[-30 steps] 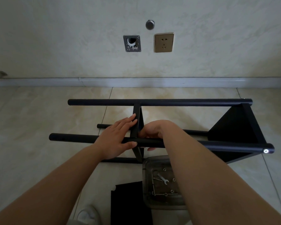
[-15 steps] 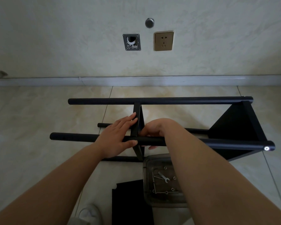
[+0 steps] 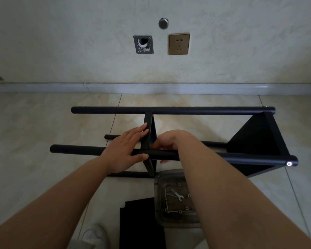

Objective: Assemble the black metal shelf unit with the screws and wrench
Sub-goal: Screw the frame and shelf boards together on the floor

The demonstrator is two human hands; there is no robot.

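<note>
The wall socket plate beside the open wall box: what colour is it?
The rectangular wall socket plate is a metallic gold-bronze colour, seen best in the head view.

Home interior, tiled floor (image 3: 34, 133), pale baseboard (image 3: 205, 88), gold wall socket (image 3: 179, 44), plastered wall (image 3: 61, 42)

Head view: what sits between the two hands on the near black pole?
In the head view, the upright edge of the middle black shelf panel stands between the left hand and the right hand, where it meets the near pole.
</note>
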